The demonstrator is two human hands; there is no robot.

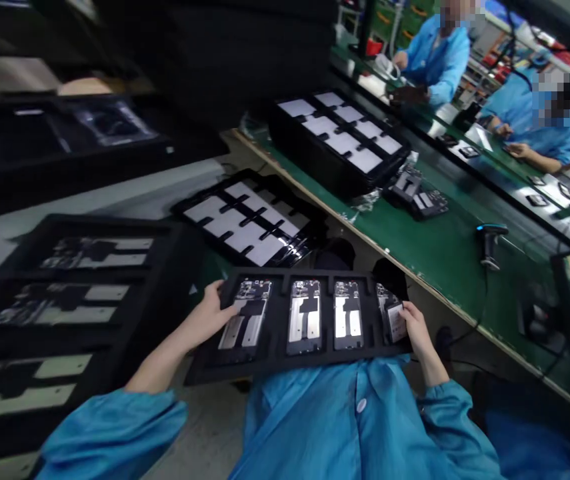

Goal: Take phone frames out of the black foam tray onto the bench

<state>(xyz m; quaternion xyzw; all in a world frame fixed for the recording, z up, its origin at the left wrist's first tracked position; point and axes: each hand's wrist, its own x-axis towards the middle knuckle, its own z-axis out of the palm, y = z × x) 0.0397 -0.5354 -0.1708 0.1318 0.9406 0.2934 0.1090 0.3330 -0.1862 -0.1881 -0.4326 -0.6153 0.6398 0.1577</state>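
Both hands gripped the tray by its ends above the lap, left hand and right hand clamped over opposite edges. It looked light but flexible, the loose phones fragile; the edges seemed safest.

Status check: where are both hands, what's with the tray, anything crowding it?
Left hand and right hand grip the black tray by its ends. Four phone frames sit in its slots. Another filled tray close on the left.
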